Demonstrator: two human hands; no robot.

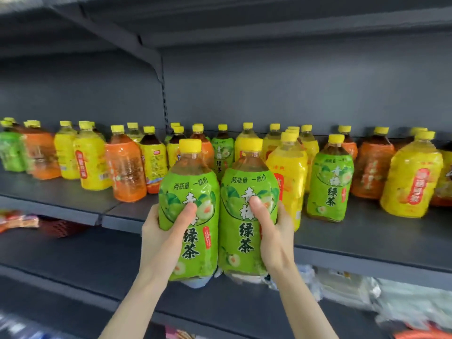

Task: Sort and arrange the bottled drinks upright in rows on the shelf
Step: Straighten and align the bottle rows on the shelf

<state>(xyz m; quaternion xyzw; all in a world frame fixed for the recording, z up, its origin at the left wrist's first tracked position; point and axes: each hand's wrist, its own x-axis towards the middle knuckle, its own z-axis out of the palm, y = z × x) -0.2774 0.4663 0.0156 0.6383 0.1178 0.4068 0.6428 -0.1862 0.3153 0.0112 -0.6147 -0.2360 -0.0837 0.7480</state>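
Observation:
I hold two green-labelled tea bottles with yellow caps upright and side by side in front of the grey shelf (367, 241). My left hand (163, 231) grips the left green bottle (193, 182), thumb across its label. My right hand (274, 231) grips the right green bottle (247, 187) the same way. Both bottles hang in the air just before the shelf's front edge. On the shelf behind stand several mixed bottles: another green one (329, 184), yellow ones (288, 174) and orange ones (126, 170), all upright and unsorted.
A large yellow bottle (413, 177) stands at the right, a green one (11, 152) at the far left. Bare shelf surface shows in front of the bottles at left (49, 192) and right. Lower shelves hold packaged goods (354, 287). A shelf bracket (161, 69) rises behind.

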